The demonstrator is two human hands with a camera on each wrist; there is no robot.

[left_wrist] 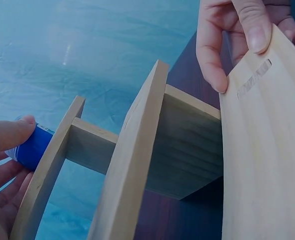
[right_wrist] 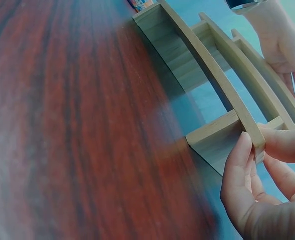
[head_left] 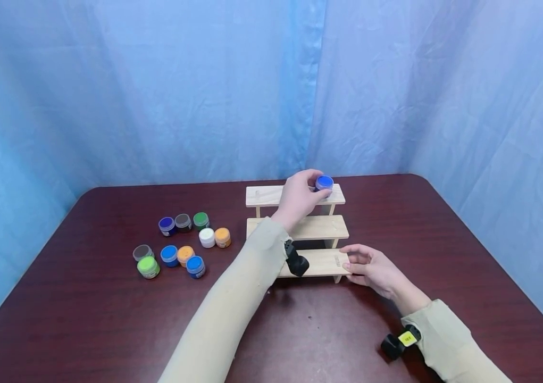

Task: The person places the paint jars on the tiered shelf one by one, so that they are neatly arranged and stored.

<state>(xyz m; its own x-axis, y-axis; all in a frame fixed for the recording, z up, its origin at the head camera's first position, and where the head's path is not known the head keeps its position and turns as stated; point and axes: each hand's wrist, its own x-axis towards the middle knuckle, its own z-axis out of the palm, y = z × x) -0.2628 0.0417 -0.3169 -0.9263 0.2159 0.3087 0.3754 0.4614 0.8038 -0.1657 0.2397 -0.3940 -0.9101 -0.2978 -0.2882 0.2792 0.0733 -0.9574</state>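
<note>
A three-tier wooden stand [head_left: 316, 227] stands on the dark table. My left hand [head_left: 300, 196] reaches over it and holds a blue-lidded paint jar [head_left: 324, 183] between thumb and fingers, at the right end of the top tier. In the left wrist view the jar [left_wrist: 33, 145] sits right against the top board, thumb on one side and fingers on the other. My right hand [head_left: 372, 270] pinches the right end of the lowest tier. The right wrist view shows the right thumb and fingers [right_wrist: 236, 165] on both faces of that board.
Left of the stand, several small paint jars stand in loose groups: a light green jar [head_left: 149, 267], a white jar [head_left: 207, 238], an orange jar [head_left: 222, 238], a blue jar [head_left: 196, 267] and others. A blue curtain [head_left: 194, 96] hangs behind the table [head_left: 84, 319].
</note>
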